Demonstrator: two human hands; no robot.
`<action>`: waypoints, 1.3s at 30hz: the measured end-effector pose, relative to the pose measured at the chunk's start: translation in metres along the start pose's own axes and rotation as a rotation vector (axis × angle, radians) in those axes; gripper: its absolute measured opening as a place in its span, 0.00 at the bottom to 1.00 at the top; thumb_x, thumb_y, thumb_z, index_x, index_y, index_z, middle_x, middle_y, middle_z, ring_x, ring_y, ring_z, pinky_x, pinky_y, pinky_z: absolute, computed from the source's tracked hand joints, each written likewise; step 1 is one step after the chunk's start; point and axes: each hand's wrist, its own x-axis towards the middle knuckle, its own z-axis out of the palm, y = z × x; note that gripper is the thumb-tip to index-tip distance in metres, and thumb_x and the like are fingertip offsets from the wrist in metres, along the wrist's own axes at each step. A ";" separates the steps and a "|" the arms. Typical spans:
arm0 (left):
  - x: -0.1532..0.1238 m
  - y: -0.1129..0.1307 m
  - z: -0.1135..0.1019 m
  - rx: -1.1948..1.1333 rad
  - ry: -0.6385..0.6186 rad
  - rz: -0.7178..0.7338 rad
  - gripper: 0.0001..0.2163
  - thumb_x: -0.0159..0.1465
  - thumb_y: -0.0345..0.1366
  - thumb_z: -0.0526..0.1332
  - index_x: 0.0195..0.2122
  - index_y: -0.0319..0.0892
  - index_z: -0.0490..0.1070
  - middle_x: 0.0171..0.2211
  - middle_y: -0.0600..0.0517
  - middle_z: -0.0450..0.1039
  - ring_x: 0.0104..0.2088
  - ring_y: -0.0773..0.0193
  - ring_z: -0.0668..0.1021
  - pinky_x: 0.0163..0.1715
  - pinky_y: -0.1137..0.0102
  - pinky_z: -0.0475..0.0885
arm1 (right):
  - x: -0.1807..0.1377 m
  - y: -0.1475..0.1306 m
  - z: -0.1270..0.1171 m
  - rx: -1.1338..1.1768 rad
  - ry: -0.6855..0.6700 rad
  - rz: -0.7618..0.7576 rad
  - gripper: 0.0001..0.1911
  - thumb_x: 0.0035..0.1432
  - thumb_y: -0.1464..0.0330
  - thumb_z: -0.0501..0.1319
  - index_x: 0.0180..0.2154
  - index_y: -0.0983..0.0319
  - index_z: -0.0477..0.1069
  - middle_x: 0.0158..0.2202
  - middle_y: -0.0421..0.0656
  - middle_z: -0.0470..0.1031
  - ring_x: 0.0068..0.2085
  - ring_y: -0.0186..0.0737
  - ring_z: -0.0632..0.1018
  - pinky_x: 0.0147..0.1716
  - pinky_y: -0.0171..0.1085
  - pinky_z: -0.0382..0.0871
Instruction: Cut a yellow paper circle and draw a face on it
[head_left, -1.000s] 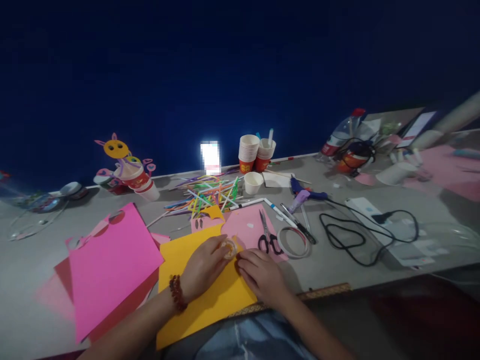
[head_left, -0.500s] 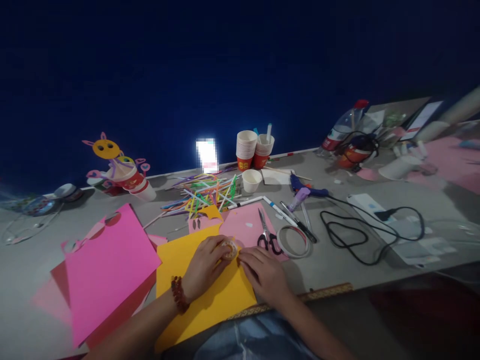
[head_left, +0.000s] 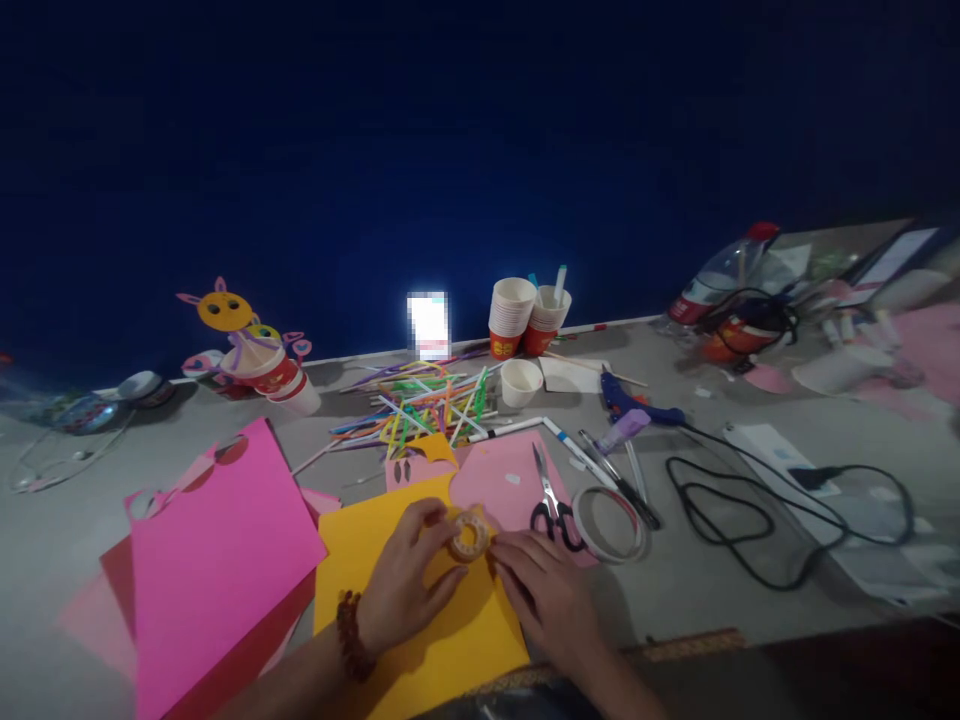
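Over a yellow paper sheet (head_left: 360, 560), my left hand (head_left: 409, 580) grips a small pale ring, like a roll of tape (head_left: 471, 536), at its left edge. The thumb of that hand is set apart below the ring, and a beaded bracelet (head_left: 352, 635) is on the wrist. At the ring's right side is my right hand (head_left: 551, 600), its fingertips closed together close to the edge. Whatever lies between those fingertips is too small to make out. Beyond the hands, pink paper (head_left: 495, 480) lies under black-handled scissors (head_left: 553, 500).
Colourful straws (head_left: 435, 405) are heaped behind the paper, near stacked paper cups (head_left: 510, 315). To the right are a wide tape roll (head_left: 609, 522), a blue glue gun (head_left: 637, 400) and a looped black cable (head_left: 720, 540). Magenta sheets (head_left: 225, 570) and a cup figure (head_left: 259, 365) stand left.
The view has shifted, so everything sits a little lower. The left fingers have opened away from the ring somewhat, and more of its face shows. The right fingertips stay at its right side.
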 end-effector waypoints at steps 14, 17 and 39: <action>0.015 0.007 -0.002 0.286 0.004 0.138 0.07 0.70 0.33 0.57 0.40 0.46 0.75 0.28 0.52 0.72 0.29 0.63 0.72 0.30 0.67 0.68 | -0.004 0.013 -0.005 -0.159 -0.228 -0.119 0.29 0.59 0.74 0.55 0.63 0.58 0.66 0.61 0.48 0.71 0.54 0.49 0.77 0.49 0.45 0.74; 0.014 0.006 0.000 0.231 0.031 0.143 0.07 0.70 0.32 0.57 0.41 0.46 0.75 0.29 0.53 0.74 0.29 0.64 0.74 0.31 0.67 0.69 | -0.004 0.015 -0.006 -0.135 -0.212 -0.119 0.29 0.58 0.75 0.55 0.61 0.58 0.67 0.58 0.48 0.74 0.53 0.48 0.77 0.48 0.43 0.74; 0.008 0.004 0.000 0.224 0.008 0.153 0.10 0.70 0.30 0.55 0.47 0.45 0.75 0.32 0.50 0.75 0.32 0.61 0.75 0.34 0.66 0.71 | 0.003 0.005 -0.004 -0.119 -0.136 -0.068 0.27 0.57 0.77 0.54 0.57 0.58 0.71 0.55 0.49 0.76 0.50 0.47 0.76 0.49 0.45 0.74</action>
